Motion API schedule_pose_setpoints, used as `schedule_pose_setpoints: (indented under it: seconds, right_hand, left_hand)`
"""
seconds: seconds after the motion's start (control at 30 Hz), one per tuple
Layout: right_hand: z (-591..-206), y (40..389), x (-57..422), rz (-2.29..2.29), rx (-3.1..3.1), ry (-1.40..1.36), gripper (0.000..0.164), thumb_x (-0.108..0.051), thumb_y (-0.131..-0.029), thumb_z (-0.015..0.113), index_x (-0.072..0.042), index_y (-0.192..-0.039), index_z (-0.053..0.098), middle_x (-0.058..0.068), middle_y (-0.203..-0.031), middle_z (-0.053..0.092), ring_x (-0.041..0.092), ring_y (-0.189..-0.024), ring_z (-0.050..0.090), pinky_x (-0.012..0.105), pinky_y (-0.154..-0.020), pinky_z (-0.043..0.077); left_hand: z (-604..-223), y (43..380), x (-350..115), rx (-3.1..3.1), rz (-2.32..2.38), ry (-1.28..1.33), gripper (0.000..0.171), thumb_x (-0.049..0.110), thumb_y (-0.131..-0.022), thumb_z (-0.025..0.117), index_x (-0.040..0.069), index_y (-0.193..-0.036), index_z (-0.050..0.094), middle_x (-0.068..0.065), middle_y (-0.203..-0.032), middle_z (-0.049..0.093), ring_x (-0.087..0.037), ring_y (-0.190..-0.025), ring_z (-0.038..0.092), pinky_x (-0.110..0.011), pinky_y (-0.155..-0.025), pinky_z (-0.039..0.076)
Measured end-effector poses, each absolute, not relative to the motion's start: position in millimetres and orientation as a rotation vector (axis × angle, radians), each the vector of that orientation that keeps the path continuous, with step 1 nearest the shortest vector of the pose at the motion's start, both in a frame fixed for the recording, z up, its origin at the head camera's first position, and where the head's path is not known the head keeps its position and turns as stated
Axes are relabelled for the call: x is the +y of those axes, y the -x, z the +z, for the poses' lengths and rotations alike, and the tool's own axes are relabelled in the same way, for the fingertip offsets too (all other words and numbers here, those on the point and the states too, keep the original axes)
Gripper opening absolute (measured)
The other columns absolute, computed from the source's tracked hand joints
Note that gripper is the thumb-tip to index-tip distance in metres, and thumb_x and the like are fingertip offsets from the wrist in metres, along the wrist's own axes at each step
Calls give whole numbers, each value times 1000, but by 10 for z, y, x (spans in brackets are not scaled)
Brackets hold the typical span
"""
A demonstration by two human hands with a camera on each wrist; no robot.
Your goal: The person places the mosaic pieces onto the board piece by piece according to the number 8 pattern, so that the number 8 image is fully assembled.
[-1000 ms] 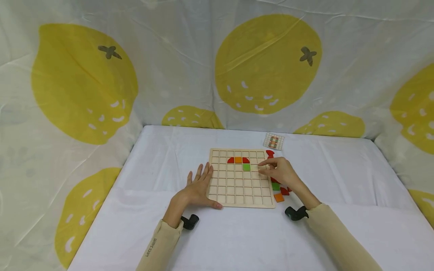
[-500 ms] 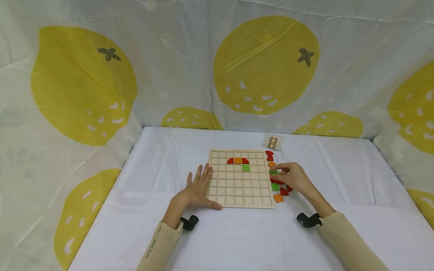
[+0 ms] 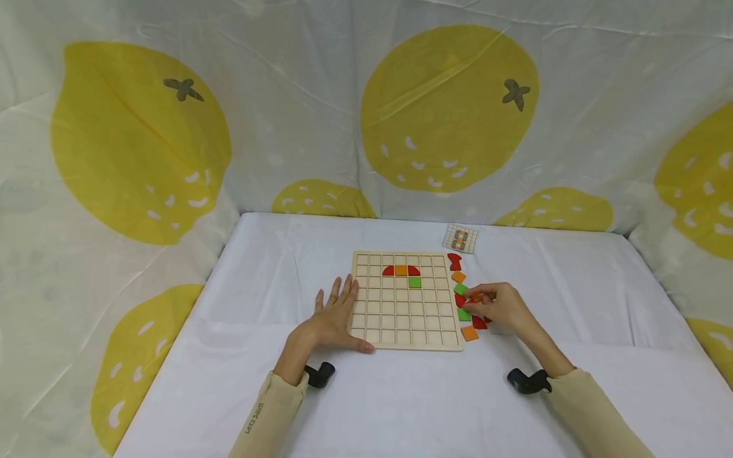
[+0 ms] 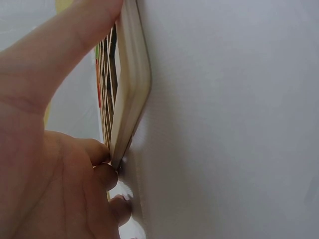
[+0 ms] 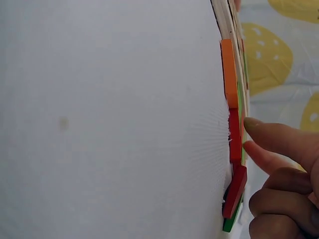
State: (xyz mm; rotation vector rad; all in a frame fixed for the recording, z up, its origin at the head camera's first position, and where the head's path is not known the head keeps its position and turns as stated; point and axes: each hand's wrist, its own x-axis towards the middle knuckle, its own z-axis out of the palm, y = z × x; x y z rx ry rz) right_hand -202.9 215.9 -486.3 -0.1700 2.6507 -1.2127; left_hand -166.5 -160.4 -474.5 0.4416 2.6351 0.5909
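In the head view my left hand (image 3: 328,326) lies spread along the left edge of a square wooden grid board (image 3: 395,318). Its thumb touches the board's front edge, which also shows in the left wrist view. Red quarter-round tiles (image 3: 389,271) flank an orange square tile (image 3: 401,270) in the grid, and a green square tile (image 3: 415,282) sits below the right one. My right hand (image 3: 499,306) is over the loose tiles right of the board. Its thumb and index finger are apart near a red tile (image 3: 460,300); the right wrist view shows nothing lifted between them.
Loose pieces line the board's right side: an orange tile (image 3: 470,333) at the front, green tiles (image 3: 464,314) and red tiles (image 3: 455,261) farther back. A small pattern card (image 3: 460,238) lies behind the board. White cloth (image 3: 418,407) covers the table; a lemon-print curtain (image 3: 321,114) hangs behind.
My right hand has moved from over the board's right part to the loose tiles beside it, then slightly nearer to me. The left hand and the tiles in the grid stay put.
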Motion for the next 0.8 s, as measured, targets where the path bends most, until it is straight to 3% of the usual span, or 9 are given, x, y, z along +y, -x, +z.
schedule_pose_setpoints:
  seconds: [0.8]
  right_hand:
    - [-4760,2095,2056,-1006,2759,196,25,-21,-85,85,-2,-101,80,-3,-61,39,16,-57,44,23,-51,27]
  left_hand:
    - [-4732,1659,-1609,2628,608,-441,141,59,-73,88,1,-165,-2,-14,-175,-13,-38,-162,-14,-68,-126,-7]
